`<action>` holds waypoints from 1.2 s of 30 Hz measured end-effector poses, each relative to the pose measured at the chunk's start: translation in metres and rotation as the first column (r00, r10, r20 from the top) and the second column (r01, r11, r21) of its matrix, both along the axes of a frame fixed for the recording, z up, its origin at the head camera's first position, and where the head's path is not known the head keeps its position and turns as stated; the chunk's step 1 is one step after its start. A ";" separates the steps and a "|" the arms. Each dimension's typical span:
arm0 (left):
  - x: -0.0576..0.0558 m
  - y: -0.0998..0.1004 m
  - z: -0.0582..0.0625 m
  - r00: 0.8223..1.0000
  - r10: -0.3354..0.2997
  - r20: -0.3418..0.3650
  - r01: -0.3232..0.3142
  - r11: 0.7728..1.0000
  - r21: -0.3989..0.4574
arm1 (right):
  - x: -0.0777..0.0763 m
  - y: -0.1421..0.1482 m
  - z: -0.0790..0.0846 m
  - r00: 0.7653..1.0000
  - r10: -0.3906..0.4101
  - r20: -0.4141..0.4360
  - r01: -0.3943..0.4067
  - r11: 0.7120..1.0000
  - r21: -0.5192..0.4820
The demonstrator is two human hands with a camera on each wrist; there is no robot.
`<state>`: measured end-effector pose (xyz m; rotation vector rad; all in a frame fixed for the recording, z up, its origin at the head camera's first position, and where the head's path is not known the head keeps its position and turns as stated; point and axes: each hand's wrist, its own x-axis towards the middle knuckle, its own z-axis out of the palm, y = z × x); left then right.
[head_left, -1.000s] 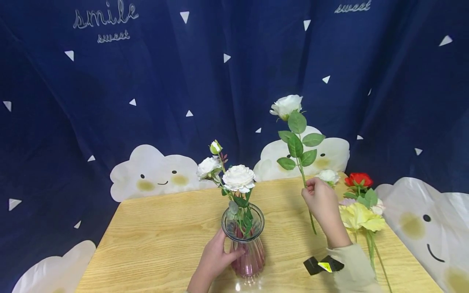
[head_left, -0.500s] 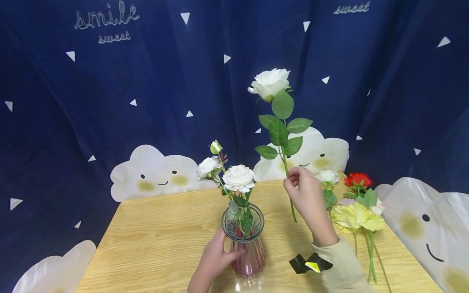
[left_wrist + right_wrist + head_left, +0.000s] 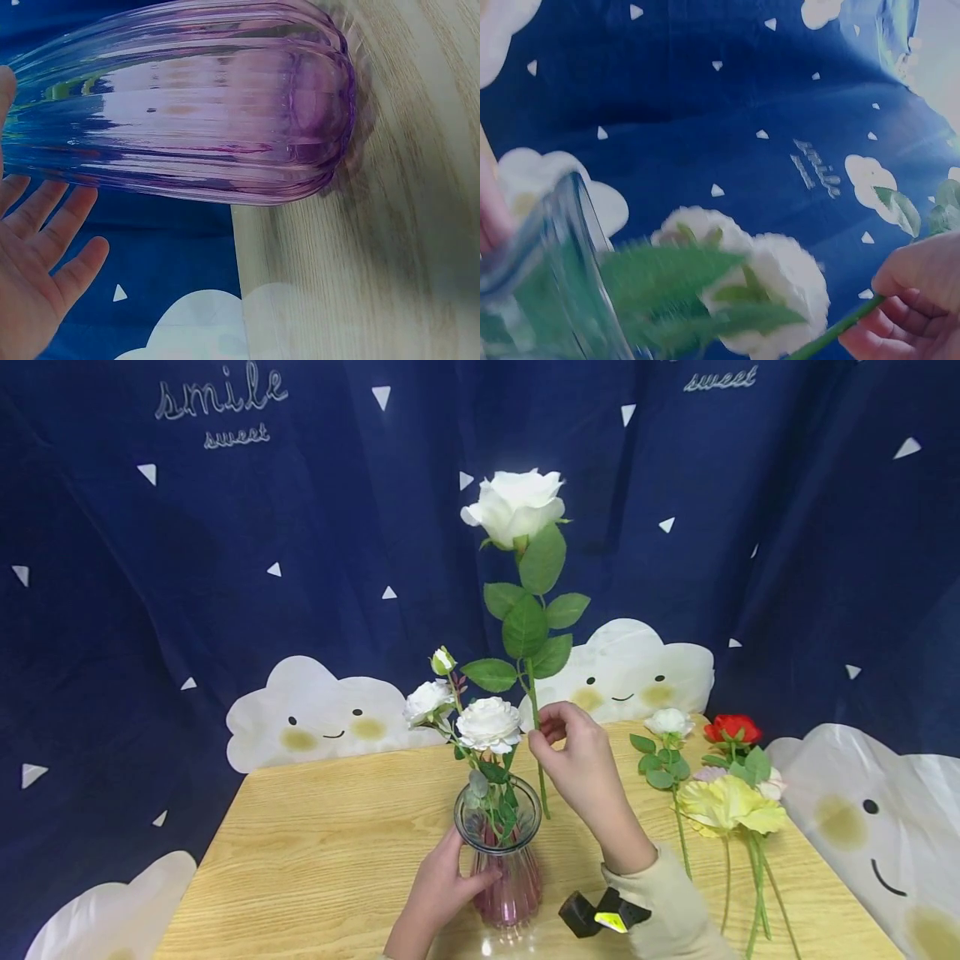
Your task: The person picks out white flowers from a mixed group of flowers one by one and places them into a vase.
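Note:
A ribbed glass vase (image 3: 508,893), clear at the rim and pink-purple lower down, stands upright on the table. My left hand (image 3: 446,881) holds its side, thumb in front; in the left wrist view the fingers (image 3: 64,225) spread along the glass. Two white blooms and a bud on a leafy spray (image 3: 489,725) rise from the vase. Between thumb and fingers, my right hand (image 3: 581,760) pinches the green stem of a large white rose (image 3: 517,508). The rose is held upright just right of the vase, its stem end beside the rim. The right wrist view shows the pinched stem (image 3: 844,324).
To the right on the wooden table (image 3: 330,835) lie a small white rose (image 3: 669,723), a red flower (image 3: 733,727) and a yellow flower (image 3: 731,804), stems toward me. A black device (image 3: 600,912) with a yellow label is at my right wrist. A blue curtain (image 3: 337,527) hangs behind.
My right hand has carried the white rose leftward to beside the vase, its bloom rising higher in view. The left hand and the vase have stayed in place.

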<state>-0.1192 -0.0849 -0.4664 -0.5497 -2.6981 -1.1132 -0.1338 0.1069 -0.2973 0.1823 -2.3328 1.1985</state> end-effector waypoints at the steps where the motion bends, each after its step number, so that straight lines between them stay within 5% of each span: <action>1: 0.000 0.000 0.000 1.000 0.003 -0.001 -0.003 1.000 -0.003 | 0.001 -0.003 0.000 1.000 0.014 -0.004 -0.014 1.000 -0.003; 14: 0.000 0.000 -0.001 1.000 0.007 -0.006 -0.007 1.000 -0.004 | 0.012 -0.019 0.007 0.995 0.068 -0.067 -0.069 0.998 -0.010; 31: 0.000 0.001 -0.001 0.999 0.011 -0.033 -0.011 1.000 0.005 | 0.009 -0.035 -0.043 0.979 0.201 0.029 -0.202 0.977 0.066; 36: 0.001 0.002 -0.001 1.000 0.008 -0.018 -0.008 1.000 0.016 | 0.009 -0.032 -0.049 0.984 0.175 0.044 -0.178 0.981 0.078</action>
